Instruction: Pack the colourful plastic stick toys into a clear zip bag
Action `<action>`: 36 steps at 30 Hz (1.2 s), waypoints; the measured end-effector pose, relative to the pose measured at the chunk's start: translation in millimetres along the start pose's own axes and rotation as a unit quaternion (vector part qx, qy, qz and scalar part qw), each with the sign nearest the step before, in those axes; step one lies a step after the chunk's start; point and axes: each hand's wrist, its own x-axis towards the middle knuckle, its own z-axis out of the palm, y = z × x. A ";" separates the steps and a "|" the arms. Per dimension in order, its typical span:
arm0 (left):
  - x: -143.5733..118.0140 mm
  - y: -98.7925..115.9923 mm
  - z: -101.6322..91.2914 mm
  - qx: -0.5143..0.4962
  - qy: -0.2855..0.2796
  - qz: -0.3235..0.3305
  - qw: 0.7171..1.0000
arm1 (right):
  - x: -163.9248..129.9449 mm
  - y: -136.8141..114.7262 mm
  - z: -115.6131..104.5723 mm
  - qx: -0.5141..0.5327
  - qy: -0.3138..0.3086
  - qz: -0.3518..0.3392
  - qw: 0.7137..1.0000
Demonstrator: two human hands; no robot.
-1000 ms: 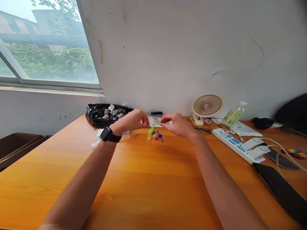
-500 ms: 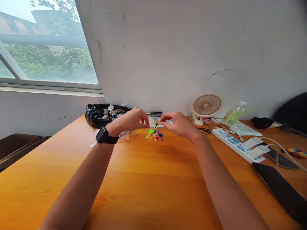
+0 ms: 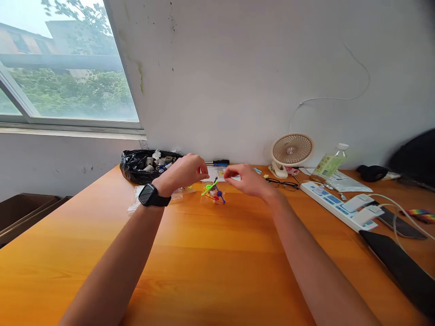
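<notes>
A small cluster of thin plastic pieces in green, blue and red [image 3: 214, 192], with a dark tip on top, is low over the table between my hands. Clear film seems to surround it, but the film's edges are hard to see. My left hand [image 3: 186, 172], wearing a black watch [image 3: 153, 195] on its wrist, is pinched closed just above and left of the pieces. Opposite it, my right hand [image 3: 246, 179] has its fingertips drawn together above and right of them. What either pinch holds is too small to make out.
Behind my left hand lies a black plastic bag [image 3: 131, 168] of small items, with clear packets [image 3: 132, 206] nearby. A screwdriver [image 3: 220, 162] and glasses [image 3: 282, 183] lie farther back. On the right are a fan [image 3: 292, 149], bottle [image 3: 329, 163], and power strip [image 3: 326, 199] with cables.
Both hands have shifted slightly left. The coloured pieces have moved left and a little lower between them, and they look less blurred. More of the glasses and the screwdriver shows.
</notes>
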 end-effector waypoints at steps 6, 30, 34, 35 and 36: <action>0.9 -3.4 2.1 0.001 -0.031 -0.015 0.999 | -0.1 5.0 1.2 -0.008 -0.002 0.003 1.000; -0.9 -9.5 14.5 -0.422 0.036 -0.048 0.905 | -0.7 32.3 10.7 0.347 0.007 0.078 0.934; -1.2 -23.0 19.1 -0.424 0.029 -0.064 0.903 | 1.5 29.9 11.8 0.361 0.043 0.051 0.930; -1.3 -25.0 19.8 -0.426 0.031 -0.060 0.902 | 1.8 28.9 11.4 0.363 0.050 0.047 0.929; -1.4 -26.2 20.1 -0.430 0.035 -0.055 0.901 | 1.9 28.0 10.8 0.365 0.054 0.044 0.929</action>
